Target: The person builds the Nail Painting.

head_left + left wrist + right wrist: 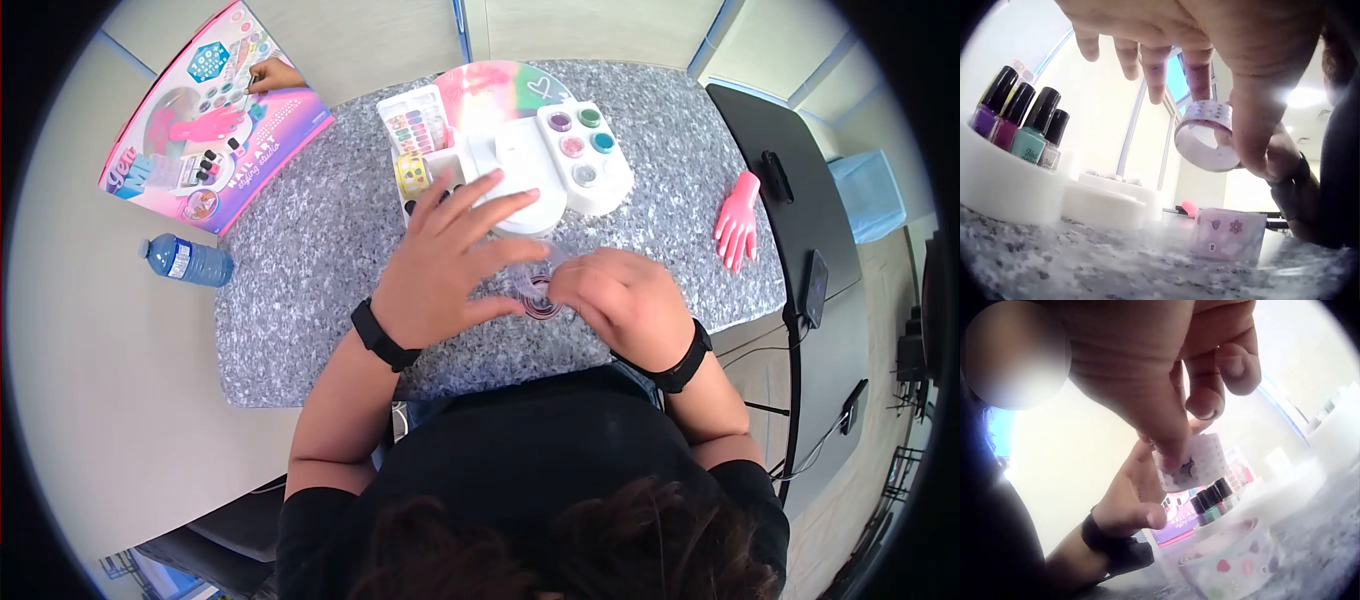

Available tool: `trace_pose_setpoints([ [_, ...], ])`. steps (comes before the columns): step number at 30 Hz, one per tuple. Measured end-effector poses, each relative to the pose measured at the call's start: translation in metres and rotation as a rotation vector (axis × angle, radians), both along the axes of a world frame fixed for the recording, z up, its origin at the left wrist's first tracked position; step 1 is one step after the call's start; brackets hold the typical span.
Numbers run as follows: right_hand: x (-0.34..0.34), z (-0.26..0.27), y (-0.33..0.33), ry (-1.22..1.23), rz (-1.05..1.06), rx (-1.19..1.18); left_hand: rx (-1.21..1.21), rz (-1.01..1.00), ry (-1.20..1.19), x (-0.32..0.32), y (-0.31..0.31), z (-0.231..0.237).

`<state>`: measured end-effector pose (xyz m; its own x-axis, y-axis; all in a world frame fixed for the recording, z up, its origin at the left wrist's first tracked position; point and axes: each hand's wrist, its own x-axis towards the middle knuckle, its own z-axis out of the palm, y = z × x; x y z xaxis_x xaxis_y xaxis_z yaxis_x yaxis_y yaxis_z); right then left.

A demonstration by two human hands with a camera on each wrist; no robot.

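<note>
My right hand (620, 300) pinches a small loop of whitish printed strip (1207, 134) between thumb and fingers, held above the table. In the right wrist view my right thumb presses on this strip (1191, 464), which carries a dark print and small dots. My left hand (445, 260) is spread beside it, with thumb and index finger close to the loop. Below the hands, a wider coiled strip (1229, 234) with hearts and flowers stands on the table; in the right wrist view the same coil (1229, 562) shows its inside.
A white nail studio base (535, 205) with pots of coloured glitter and nail polish bottles (1038, 122) stands just beyond the hands on the speckled table (290, 330). The product box (215, 120) and a water bottle (188, 260) are at left, a pink model hand (738, 220) at right.
</note>
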<state>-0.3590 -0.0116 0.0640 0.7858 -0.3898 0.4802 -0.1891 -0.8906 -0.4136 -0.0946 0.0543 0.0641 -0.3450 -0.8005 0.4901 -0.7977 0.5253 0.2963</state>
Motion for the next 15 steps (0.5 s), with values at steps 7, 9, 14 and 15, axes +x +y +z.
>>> trace_pose_setpoints([
  [7, 0.011, -0.001, 0.011, 0.084, -0.013, 0.141, 0.030, -0.084, -0.015, 0.000, 0.001, -0.003],
  [9, 0.008, -0.005, 0.009, 0.124, -0.045, 0.090, 0.028, -0.086, -0.006, 0.001, 0.000, -0.002],
  [14, -0.002, 0.000, 0.007, 0.203, -0.092, -0.011, 0.045, -0.093, -0.057, 0.000, 0.002, 0.001],
  [15, -0.005, 0.001, 0.009, 0.232, -0.097, -0.009, 0.045, -0.093, -0.057, 0.001, 0.002, 0.001],
])
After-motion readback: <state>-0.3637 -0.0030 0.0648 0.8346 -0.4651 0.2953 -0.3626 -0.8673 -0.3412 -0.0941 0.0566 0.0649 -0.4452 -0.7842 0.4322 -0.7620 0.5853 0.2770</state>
